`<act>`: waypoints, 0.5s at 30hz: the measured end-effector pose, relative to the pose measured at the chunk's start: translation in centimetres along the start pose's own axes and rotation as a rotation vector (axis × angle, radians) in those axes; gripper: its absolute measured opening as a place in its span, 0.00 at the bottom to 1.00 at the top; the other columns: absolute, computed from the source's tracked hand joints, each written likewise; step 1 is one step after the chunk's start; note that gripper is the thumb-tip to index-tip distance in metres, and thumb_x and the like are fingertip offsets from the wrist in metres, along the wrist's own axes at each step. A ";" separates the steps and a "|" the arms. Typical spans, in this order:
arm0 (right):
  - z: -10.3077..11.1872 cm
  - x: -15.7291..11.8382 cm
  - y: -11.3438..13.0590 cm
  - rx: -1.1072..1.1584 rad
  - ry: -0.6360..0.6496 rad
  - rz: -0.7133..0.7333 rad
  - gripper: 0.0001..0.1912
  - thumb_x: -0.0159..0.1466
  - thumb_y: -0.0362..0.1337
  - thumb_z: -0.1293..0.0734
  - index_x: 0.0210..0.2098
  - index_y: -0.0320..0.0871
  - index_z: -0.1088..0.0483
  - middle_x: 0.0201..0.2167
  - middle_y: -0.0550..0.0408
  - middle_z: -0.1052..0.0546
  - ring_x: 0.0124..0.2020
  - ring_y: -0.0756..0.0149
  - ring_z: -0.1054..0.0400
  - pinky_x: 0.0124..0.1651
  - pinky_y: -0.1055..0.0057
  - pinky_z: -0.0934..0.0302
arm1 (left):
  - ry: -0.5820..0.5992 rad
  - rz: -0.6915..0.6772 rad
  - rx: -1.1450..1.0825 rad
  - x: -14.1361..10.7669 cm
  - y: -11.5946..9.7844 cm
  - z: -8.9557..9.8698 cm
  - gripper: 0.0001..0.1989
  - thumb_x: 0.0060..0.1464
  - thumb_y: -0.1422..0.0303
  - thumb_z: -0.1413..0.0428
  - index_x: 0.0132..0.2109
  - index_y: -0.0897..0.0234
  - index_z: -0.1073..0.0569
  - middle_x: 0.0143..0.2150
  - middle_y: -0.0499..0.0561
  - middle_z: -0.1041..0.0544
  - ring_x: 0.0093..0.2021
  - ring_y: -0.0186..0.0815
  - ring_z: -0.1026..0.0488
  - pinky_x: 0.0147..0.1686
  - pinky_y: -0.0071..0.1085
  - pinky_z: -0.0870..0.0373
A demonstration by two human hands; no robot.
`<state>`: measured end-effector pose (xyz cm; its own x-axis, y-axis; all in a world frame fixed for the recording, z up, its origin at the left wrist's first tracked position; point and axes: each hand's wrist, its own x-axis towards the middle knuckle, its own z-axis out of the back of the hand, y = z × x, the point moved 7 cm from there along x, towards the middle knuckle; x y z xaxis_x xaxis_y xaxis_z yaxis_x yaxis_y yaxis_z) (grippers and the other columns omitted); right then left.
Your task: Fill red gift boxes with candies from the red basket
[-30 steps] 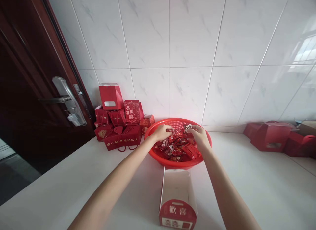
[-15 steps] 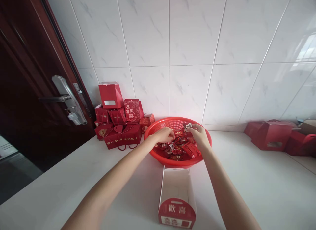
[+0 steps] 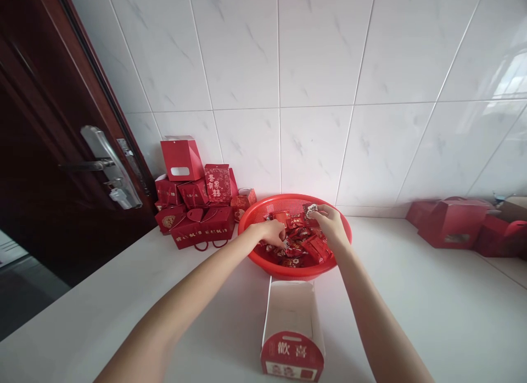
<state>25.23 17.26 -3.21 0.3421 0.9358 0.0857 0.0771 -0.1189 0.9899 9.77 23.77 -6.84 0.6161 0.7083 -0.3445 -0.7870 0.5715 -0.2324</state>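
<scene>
A red plastic basket [image 3: 300, 272] holds many red wrapped sweets [image 3: 316, 248]. Inside its left part is my left hand [image 3: 273, 232], fingers closed and pointing down at the sweets; what they grip, if anything, is hidden. My right hand [image 3: 328, 219], over the basket's back right, pinches a small packet with a white and dark print [image 3: 310, 210]. In front of the basket stands an open box [image 3: 292, 353], white inside, with a red rounded front panel bearing white characters. No contents show in it.
Red gift boxes [image 3: 206, 229] are piled against the tiled wall at the left, beside a dark door [image 3: 37, 97] with a metal handle. More red boxes [image 3: 459, 224] lie at the far right of the white table [image 3: 415, 295].
My left hand has moved slightly lower and nearer within the basket. My right hand still pinches the packet in about the same place. The whole view has shifted a little.
</scene>
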 end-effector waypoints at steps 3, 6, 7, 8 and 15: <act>-0.1 -0.1 0.0 0.016 0.014 -0.010 0.08 0.46 0.38 0.31 0.27 0.44 0.29 0.24 0.57 0.24 0.28 0.62 0.27 0.30 0.68 0.32 | 0.067 -0.017 -0.035 0.0 -0.1 -0.5 0.05 0.43 0.69 0.35 0.27 0.63 0.25 0.22 0.46 0.25 0.25 0.35 0.28 0.27 0.28 0.34; 0.0 -0.2 0.1 -0.002 0.025 0.009 0.08 0.47 0.38 0.31 0.27 0.44 0.29 0.24 0.57 0.24 0.27 0.63 0.27 0.29 0.69 0.33 | 0.080 -0.028 -0.061 0.1 -0.1 -0.7 0.09 0.40 0.69 0.33 0.29 0.62 0.26 0.24 0.44 0.26 0.26 0.35 0.28 0.27 0.28 0.35; 0.0 -0.2 0.2 -0.010 0.027 0.014 0.08 0.47 0.39 0.31 0.27 0.45 0.30 0.25 0.57 0.24 0.27 0.63 0.28 0.29 0.69 0.34 | 0.076 -0.034 -0.067 0.1 -0.1 -0.7 0.11 0.38 0.70 0.32 0.31 0.62 0.26 0.25 0.43 0.26 0.27 0.35 0.28 0.27 0.27 0.35; 0.1 -0.2 0.2 -0.016 0.028 0.016 0.08 0.47 0.39 0.31 0.27 0.45 0.30 0.25 0.57 0.24 0.27 0.63 0.28 0.29 0.69 0.34 | 0.070 -0.041 -0.073 0.2 -0.1 -0.6 0.13 0.37 0.70 0.31 0.33 0.62 0.25 0.26 0.43 0.26 0.28 0.35 0.28 0.27 0.27 0.35; 0.0 -0.4 0.3 -0.025 0.020 -0.001 0.07 0.48 0.38 0.31 0.27 0.45 0.31 0.26 0.56 0.23 0.27 0.62 0.27 0.27 0.70 0.36 | 0.008 -0.103 -0.076 0.5 -0.3 -0.6 0.19 0.44 0.69 0.34 0.46 0.62 0.24 0.36 0.46 0.24 0.36 0.36 0.26 0.31 0.25 0.35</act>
<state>25.13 16.82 -2.92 0.3232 0.9423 0.0872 0.0535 -0.1102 0.9925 10.32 23.68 -7.51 0.6937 0.6441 -0.3223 -0.7200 0.6077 -0.3352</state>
